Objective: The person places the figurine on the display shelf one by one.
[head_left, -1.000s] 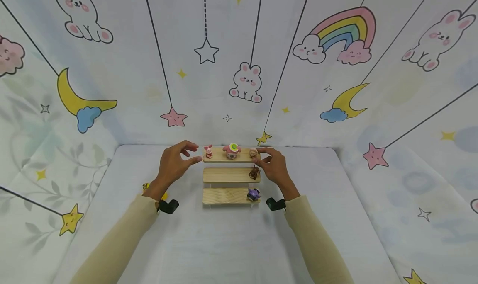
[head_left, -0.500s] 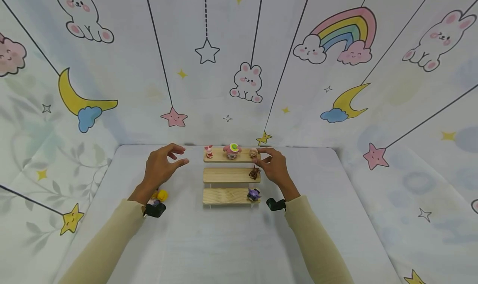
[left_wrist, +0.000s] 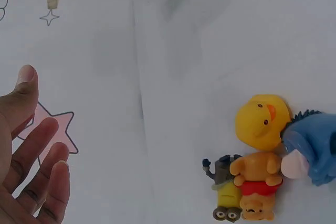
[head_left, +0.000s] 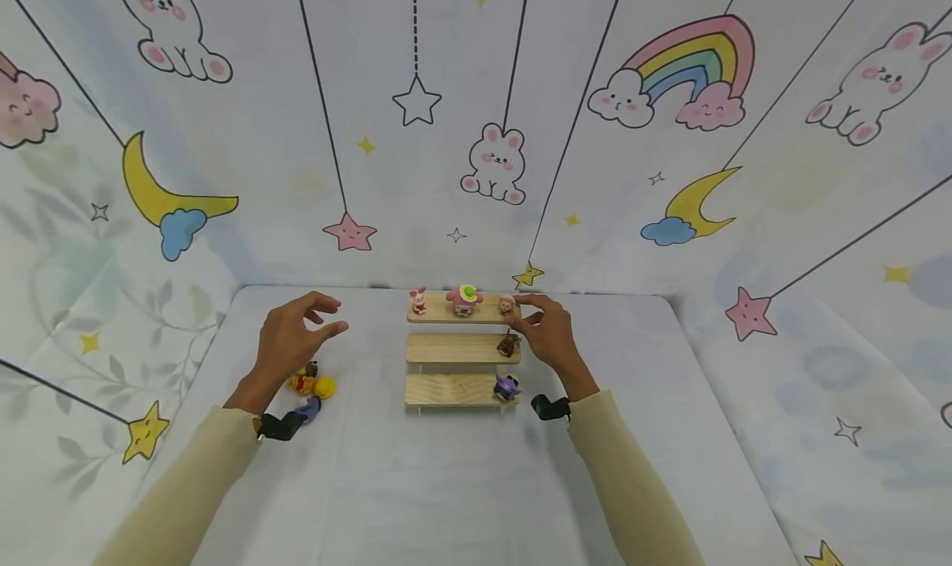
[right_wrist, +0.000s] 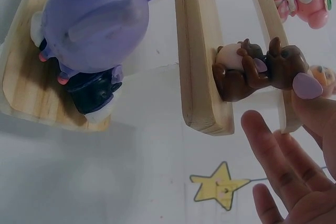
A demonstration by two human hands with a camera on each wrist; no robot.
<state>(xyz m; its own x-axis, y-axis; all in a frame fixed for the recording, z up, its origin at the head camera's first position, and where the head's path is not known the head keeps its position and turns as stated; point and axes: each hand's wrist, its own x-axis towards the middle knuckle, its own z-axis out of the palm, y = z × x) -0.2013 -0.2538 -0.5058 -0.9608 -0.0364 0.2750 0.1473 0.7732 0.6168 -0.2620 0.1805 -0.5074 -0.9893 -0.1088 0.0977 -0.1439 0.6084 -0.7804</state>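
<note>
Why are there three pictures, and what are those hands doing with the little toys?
A person wears three cameras: one on the head, one on each wrist. The big picture is the head view. It shows a small wooden shelf with three steps on a white table, with tiny toy figures on it. The right hand touches a small tan figure at the top step's end. The left hand is open and holds nothing; it hovers above a pile of toys. The left wrist view shows that pile close up: a yellow duck, a bear and others.

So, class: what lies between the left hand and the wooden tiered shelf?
In the head view, only bare white tabletop lies between the left hand and the wooden tiered shelf; the heap of small toys sits nearer the wrist, off that line.
</note>
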